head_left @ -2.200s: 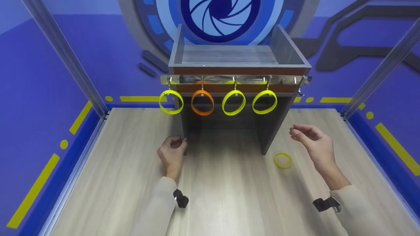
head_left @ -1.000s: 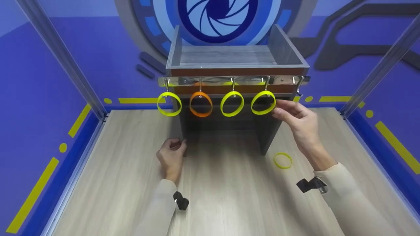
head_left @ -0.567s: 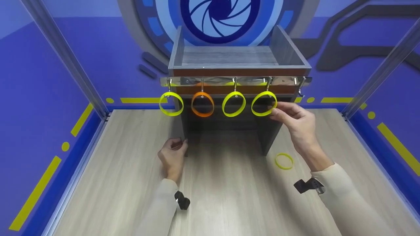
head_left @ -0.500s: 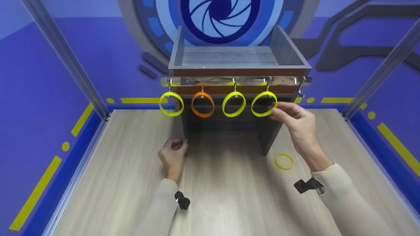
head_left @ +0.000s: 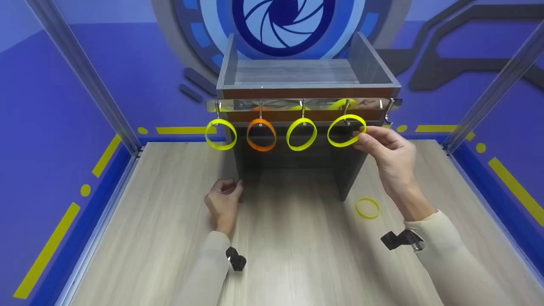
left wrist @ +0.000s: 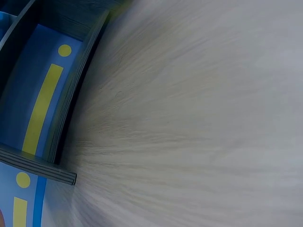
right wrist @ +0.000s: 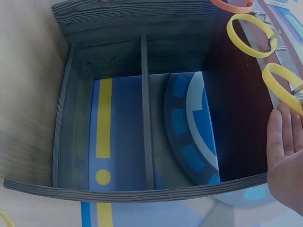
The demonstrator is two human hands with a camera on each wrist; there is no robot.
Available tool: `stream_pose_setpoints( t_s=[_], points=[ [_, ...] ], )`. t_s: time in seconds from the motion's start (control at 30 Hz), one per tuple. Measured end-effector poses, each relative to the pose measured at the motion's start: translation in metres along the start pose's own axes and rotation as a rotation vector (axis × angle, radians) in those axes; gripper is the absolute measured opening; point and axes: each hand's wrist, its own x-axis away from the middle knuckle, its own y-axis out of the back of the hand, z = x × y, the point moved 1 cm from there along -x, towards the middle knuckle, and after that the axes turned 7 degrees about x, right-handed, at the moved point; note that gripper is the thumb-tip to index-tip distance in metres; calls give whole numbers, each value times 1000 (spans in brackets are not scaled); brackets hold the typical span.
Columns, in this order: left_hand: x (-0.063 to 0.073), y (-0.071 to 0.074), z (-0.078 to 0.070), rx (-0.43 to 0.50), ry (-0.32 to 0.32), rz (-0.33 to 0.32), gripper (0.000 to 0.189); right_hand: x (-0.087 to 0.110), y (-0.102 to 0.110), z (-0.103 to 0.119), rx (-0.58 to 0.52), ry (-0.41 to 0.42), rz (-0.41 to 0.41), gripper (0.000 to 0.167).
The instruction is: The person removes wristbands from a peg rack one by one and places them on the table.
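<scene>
In the head view, my right hand (head_left: 393,159) pinches the lower right rim of a yellow silicone wristband (head_left: 346,131), which still loops over the fourth hook from the left. My left hand (head_left: 223,202) holds the front edge of the left side panel (head_left: 238,161) of the grey wooden shelf. Two more yellow wristbands (head_left: 221,147) and an orange wristband (head_left: 261,148) hang from the hooks to the left. Another yellow wristband (head_left: 367,208) lies on the table, right of the shelf. In the right wrist view, my right hand (right wrist: 286,156) is at the pinched wristband (right wrist: 277,90).
A shiny metal hook rail (head_left: 369,104) runs across the shelf's front; its rightmost hook (head_left: 389,112) carries no band. The shelf (head_left: 293,72) stands at the back of the wooden table (head_left: 289,255). Blue printed walls (head_left: 119,76) and metal posts enclose it.
My right hand has come from the right to the fourth hook's yellow wristband and taken hold of it. The band has just shifted slightly right and up. My left hand has stayed put.
</scene>
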Motion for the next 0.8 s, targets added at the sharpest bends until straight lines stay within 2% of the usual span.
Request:
stream_pose_setpoints(
  t_s=[0.2,0.4,0.6,0.8],
  points=[
    [1,0,-1,-6,13,0,16,2,0,5,-11,-10,-12,20],
    [1,0,-1,-15,11,1,15,3,1,10,-66,-13,-31,17],
    [0,0,1,-17,-6,-16,15,7,6,15,-116,-9,-11,18],
    [1,1,1,-6,15,0,15,13,16,17,-150,-5,1,17]
  ],
)
